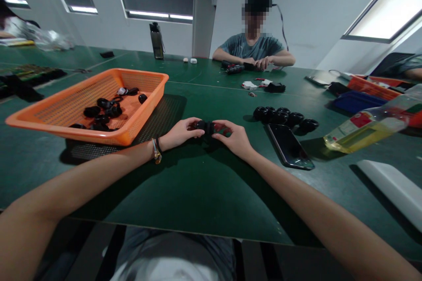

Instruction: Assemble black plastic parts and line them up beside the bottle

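Both my hands meet over the green table and grip one small black round part between them. My left hand pinches its left side, fingers curled. My right hand holds its right side with fingers closed round it. An orange mesh basket with several black parts stands to my left, tilted up on a dark mat. A row of several black round parts lies to the right of my hands.
A dark phone lies beside the row. A bottle of yellow liquid lies at the right, with a white strip nearer me. A person sits opposite, hands on small parts. Orange and blue trays stand far right.
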The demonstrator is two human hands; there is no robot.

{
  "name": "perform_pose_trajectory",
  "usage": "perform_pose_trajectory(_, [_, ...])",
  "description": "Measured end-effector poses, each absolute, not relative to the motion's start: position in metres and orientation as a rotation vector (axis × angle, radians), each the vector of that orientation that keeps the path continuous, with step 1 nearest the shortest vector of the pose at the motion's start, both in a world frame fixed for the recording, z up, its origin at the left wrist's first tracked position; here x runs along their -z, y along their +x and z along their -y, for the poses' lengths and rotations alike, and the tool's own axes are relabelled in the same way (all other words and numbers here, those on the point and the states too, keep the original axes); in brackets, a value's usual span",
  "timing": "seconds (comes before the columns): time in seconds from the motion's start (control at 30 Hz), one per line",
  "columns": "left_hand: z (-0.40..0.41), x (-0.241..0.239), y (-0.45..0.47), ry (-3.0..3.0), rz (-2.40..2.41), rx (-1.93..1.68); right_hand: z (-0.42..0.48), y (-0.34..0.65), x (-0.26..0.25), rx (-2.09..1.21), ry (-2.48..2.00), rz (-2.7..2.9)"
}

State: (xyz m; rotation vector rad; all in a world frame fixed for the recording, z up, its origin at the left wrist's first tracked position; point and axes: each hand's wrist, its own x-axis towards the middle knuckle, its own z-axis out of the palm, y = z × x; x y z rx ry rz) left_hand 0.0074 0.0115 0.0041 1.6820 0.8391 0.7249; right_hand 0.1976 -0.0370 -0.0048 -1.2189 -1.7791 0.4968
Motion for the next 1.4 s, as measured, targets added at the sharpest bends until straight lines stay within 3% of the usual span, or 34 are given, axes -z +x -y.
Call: perform_pose_trajectory(1.4, [-0.0129, -0.0027, 0.0074, 1.703, -0.838, -0.727, 0.0356, 0.1977, 0.0057, -0.474, -1.231, 1.779])
